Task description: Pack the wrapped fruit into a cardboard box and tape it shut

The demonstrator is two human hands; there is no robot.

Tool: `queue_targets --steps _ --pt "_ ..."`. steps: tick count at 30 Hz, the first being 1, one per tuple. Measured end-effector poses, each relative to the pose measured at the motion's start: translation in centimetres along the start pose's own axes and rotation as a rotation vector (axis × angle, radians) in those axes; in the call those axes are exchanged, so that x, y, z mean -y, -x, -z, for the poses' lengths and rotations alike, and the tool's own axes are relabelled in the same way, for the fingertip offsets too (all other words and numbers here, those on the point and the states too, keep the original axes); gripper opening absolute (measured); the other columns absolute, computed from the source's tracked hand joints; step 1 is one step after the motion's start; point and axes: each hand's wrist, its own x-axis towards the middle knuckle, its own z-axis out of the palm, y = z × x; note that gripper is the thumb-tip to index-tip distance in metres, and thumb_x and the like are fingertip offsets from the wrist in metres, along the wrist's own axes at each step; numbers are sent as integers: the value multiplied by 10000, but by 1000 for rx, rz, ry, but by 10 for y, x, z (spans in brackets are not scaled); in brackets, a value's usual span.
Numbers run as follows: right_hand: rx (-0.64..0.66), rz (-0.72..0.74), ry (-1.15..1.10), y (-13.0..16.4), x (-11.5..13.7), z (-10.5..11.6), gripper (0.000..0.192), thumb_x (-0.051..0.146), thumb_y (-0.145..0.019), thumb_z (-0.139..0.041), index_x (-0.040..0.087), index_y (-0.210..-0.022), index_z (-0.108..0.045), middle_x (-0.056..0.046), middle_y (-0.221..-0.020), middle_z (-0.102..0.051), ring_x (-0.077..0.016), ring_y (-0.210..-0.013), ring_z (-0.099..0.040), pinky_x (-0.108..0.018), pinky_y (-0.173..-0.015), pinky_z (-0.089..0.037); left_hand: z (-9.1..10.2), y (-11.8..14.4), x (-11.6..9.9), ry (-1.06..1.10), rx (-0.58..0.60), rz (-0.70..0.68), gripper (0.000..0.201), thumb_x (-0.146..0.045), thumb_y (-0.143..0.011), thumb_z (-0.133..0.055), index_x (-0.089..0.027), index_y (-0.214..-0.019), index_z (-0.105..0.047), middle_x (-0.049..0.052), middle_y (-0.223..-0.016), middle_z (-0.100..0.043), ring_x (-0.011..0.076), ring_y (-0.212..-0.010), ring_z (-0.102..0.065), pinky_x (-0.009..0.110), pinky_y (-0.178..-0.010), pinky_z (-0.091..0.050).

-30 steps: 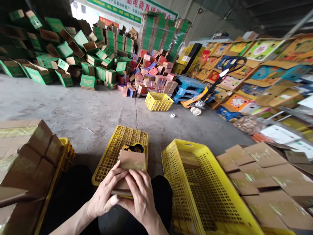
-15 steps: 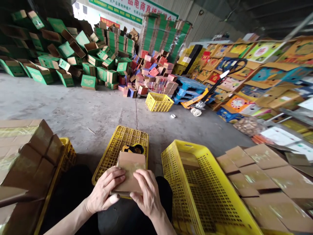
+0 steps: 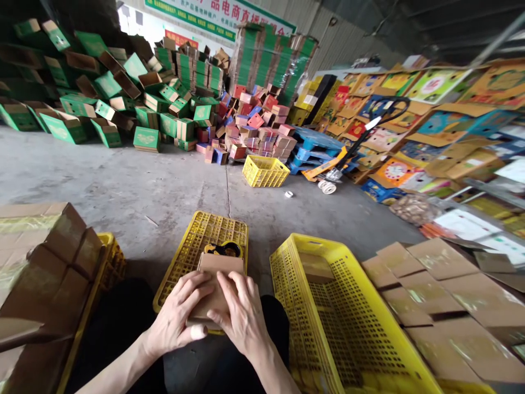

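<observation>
I press my left hand [image 3: 174, 323] and right hand [image 3: 241, 317], fingers flat, on the small brown cardboard box [image 3: 217, 284] (steadied on the upturned yellow plastic crate [image 3: 192, 246]).

2 bare forearms, no sleeves, left hand [image 3: 174, 323], right hand [image 3: 241, 317], black trousers [image 3: 123, 323]
</observation>
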Motion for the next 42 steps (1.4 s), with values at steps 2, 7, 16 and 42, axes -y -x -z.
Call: queue_targets --steps 2,7,16,42 --pt "5 5 -18 -2 -1 1 816 753 -1021 -309 158 -1527 -541 -167 -1313 -653 -321 -1109 -628 -476 -956 -554 1 1 2 -4 -2 -8 771 -789 -980 -405 -192 -1437 -576 160 -1487 -575 347 -1427 -468 474 -1174 -434" --pt "-52 25 -61 3 -5 -1 822 745 -1024 -324 111 -1494 -554 -187 -1303 -652 -321 -1139 -623 -475 -1006 -545 3 4 6 23 -36 0 742 -774 -985 -423 -181 -1396 -599 170 -1427 -625 340 -1371 -536 468 -1148 -479" --pt "-75 42 -109 19 -5 -4 835 731 -967 -535 153 -1566 -464 -186 -1478 -585 -345 -1344 -563 -489 -1129 -522 6 9 4 16 -67 34 713 -723 -1023 -390 -202 -1482 -553 177 -1482 -590 337 -1425 -528 468 -1165 -489" --pt "-235 5 -344 55 -44 -9 434 494 -1056 -500 233 -1369 -649 -149 -1288 -704 -319 -1237 -683 -482 -1012 -616 -3 0 -25 -131 4 65 458 -432 -1081 -503 -223 -1482 -576 107 -1543 -591 297 -1493 -487 483 -1235 -436"
